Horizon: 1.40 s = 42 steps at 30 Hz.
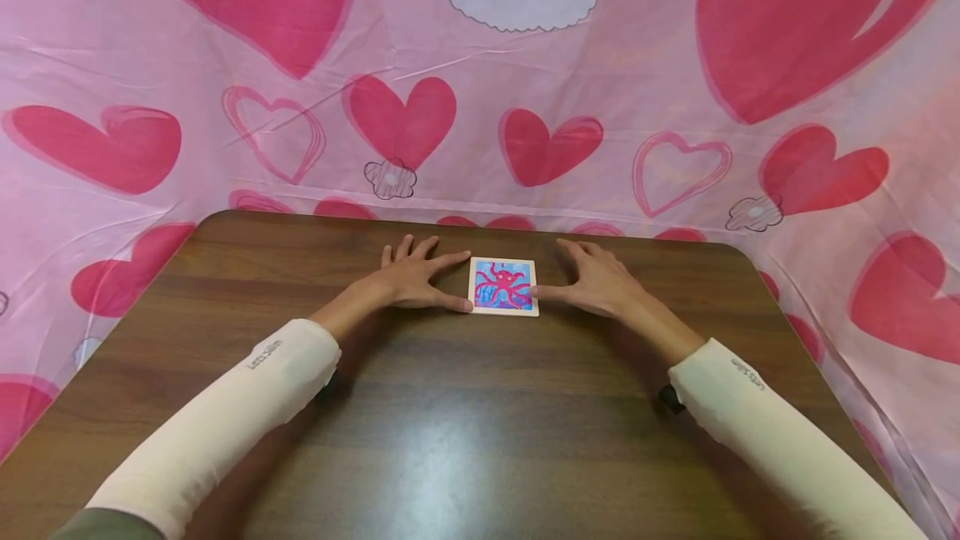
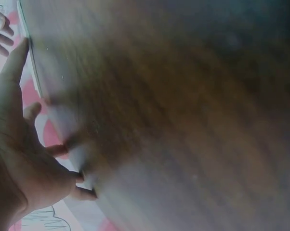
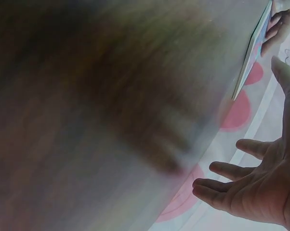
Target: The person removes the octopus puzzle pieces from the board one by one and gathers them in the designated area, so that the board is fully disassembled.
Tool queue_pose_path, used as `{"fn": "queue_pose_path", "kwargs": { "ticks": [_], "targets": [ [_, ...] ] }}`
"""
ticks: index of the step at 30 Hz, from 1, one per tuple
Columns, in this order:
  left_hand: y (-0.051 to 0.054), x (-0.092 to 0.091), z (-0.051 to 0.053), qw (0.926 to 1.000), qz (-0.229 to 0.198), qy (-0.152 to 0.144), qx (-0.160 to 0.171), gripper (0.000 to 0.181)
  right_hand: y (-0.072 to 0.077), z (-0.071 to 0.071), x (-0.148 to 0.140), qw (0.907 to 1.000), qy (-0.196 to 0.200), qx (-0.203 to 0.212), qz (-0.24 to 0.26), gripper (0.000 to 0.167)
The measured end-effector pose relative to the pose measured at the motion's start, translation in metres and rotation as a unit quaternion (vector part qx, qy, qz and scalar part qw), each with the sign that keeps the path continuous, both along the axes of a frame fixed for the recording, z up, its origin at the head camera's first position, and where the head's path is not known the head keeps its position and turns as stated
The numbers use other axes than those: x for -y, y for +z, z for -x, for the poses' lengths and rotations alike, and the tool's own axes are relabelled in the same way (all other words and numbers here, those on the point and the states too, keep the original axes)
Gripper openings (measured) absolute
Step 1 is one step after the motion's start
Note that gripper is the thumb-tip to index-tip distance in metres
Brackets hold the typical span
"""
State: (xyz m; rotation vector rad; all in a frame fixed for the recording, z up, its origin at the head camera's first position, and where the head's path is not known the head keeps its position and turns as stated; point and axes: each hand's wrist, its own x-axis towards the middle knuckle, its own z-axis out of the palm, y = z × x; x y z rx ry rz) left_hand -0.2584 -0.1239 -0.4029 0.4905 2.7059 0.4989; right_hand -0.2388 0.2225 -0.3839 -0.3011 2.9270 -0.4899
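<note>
A thin square picture board (image 1: 502, 287) with a pale border and a pink octopus on blue lies flat on the table. My left hand (image 1: 415, 279) has its fingers spread, with thumb and index fingertip at the board's left edge. On the other side, my right hand (image 1: 600, 282) holds its thumb at or very near the right edge, its other fingers stretched out away from the board. In the right wrist view the board (image 3: 253, 48) appears edge-on beyond the thumb of my right hand (image 3: 263, 180). Neither hand curls round it.
The brown wood-grain table (image 1: 450, 440) has rounded far corners. Behind it and along both sides hangs a pink cloth (image 1: 465, 48) printed with hearts. White sleeves (image 1: 225, 415) cover both forearms.
</note>
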Motion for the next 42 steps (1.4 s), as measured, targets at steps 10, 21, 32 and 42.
{"fn": "queue_pose_path", "kwargs": {
  "ticks": [10,21,32,42],
  "targets": [
    [-0.005,0.000,0.006,0.9996,0.025,-0.007,-0.007,0.112,0.000,0.004,0.008,0.9997,0.019,0.011,0.008,0.117],
    [0.002,0.000,0.000,0.9979,0.059,-0.025,-0.006,0.112,0.000,0.011,0.012,0.9976,0.066,0.011,0.017,0.110],
    [-0.004,0.003,0.004,0.9975,0.031,-0.063,-0.008,0.106,0.000,0.019,0.021,0.9908,0.115,-0.006,0.070,0.091],
    [-0.003,0.003,0.004,0.9962,0.025,-0.083,-0.011,0.107,-0.001,0.032,0.033,0.9792,0.125,0.017,0.159,0.071]
  ]
}}
